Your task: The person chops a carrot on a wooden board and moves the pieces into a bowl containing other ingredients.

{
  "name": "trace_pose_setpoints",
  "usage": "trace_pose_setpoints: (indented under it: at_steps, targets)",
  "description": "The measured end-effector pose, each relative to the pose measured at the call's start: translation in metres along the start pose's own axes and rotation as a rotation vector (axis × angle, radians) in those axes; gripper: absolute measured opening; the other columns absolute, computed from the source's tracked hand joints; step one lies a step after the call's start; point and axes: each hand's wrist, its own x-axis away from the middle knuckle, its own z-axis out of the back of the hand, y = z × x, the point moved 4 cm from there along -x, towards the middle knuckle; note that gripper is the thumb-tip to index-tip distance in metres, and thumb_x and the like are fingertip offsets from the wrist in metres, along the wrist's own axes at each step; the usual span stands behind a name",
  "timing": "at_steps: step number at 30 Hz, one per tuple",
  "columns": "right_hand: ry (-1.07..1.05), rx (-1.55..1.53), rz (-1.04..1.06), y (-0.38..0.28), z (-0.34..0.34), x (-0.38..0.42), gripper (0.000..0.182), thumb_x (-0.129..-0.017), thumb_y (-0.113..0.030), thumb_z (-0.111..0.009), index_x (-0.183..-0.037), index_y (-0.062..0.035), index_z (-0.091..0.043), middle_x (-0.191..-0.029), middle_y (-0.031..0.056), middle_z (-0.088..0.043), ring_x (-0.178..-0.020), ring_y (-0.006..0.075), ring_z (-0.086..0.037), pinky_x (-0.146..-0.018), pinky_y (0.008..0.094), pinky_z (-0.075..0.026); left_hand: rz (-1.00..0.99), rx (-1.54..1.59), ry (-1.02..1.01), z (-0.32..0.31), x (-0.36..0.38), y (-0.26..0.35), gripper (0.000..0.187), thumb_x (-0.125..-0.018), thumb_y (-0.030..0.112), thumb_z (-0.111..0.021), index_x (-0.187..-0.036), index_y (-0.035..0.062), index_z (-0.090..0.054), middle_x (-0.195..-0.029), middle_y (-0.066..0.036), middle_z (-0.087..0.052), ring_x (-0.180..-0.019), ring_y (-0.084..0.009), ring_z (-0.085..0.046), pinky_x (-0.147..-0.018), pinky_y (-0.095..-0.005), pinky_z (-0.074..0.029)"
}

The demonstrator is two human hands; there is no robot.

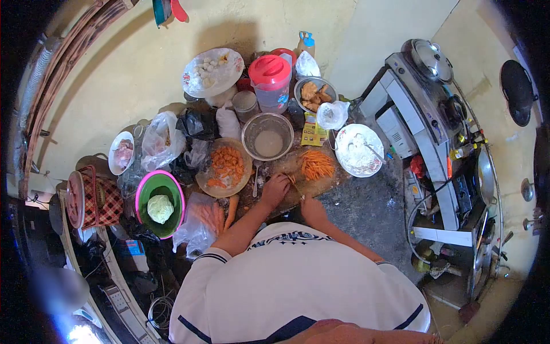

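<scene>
On a wooden board (326, 184), my left hand (277, 189) presses with bent fingers on a small piece of carrot. My right hand (312, 210) is closed around the handle of a knife, whose blade (298, 188) points up toward the left hand. Right of the blade lies a heap of carrot sticks (317, 165). Left of my left hand are a spoon (256, 179) and a plate (201, 182) with orange pieces. A metal bowl (246, 136) of pale liquid stands just beyond the hands.
A whole carrot (231, 212) lies beside a plastic bag (192, 232) of carrots. Cabbage (160, 209) sits in a green basin (144, 195). A white plate (349, 160) holds flour and a spoon. Behind stands a red-lidded pitcher (270, 92); a stove (421, 106) is at right.
</scene>
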Motion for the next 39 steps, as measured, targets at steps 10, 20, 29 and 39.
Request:
trace_pose_setpoints:
  at_steps: [10, 20, 29, 39]
  targets:
    - [0.020, 0.020, 0.027, 0.001, 0.000, 0.001, 0.026, -0.090, -0.024, -0.045, -0.092, 0.0012, -0.046, -0.072, 0.0262, -0.061, -0.070, 0.0418, -0.061, -0.062, 0.0504, -0.049, -0.024, 0.028, 0.017, 0.000, 0.003, -0.002, 0.015, -0.071, 0.009, -0.063, -0.085, 0.0021, -0.064, -0.095, -0.009, -0.062, -0.096, -0.0261, -0.056, -0.083, -0.0336, -0.047]
    - [-0.001, -0.022, 0.023, -0.001, 0.004, 0.001, 0.029, -0.091, -0.026, -0.044, -0.094, 0.0021, -0.047, -0.072, 0.0289, -0.059, -0.070, 0.0447, -0.060, -0.062, 0.0532, -0.047, -0.055, 0.055, 0.020, 0.005, 0.011, 0.006, 0.026, -0.067, 0.004, -0.064, -0.093, -0.0005, -0.063, -0.097, -0.014, -0.061, -0.098, -0.0308, -0.055, -0.087, -0.0378, -0.046]
    - [0.015, 0.005, 0.047, -0.007, -0.002, -0.003, 0.030, -0.092, -0.027, -0.042, -0.094, 0.0015, -0.048, -0.072, 0.0278, -0.060, -0.069, 0.0448, -0.060, -0.062, 0.0530, -0.047, -0.062, 0.016, 0.010, -0.004, 0.017, 0.000, 0.024, -0.071, 0.009, -0.062, -0.093, -0.0013, -0.064, -0.099, -0.011, -0.061, -0.103, -0.0264, -0.053, -0.085, -0.0340, -0.047]
    - [0.025, -0.051, 0.010, -0.001, -0.005, 0.001, 0.030, -0.091, -0.027, -0.044, -0.095, 0.0026, -0.048, -0.073, 0.0286, -0.059, -0.069, 0.0444, -0.059, -0.060, 0.0527, -0.047, -0.082, -0.043, -0.034, 0.005, 0.018, 0.011, 0.029, -0.073, 0.010, -0.061, -0.099, -0.0024, -0.061, -0.104, -0.011, -0.058, -0.106, -0.0279, -0.050, -0.086, -0.0340, -0.048]
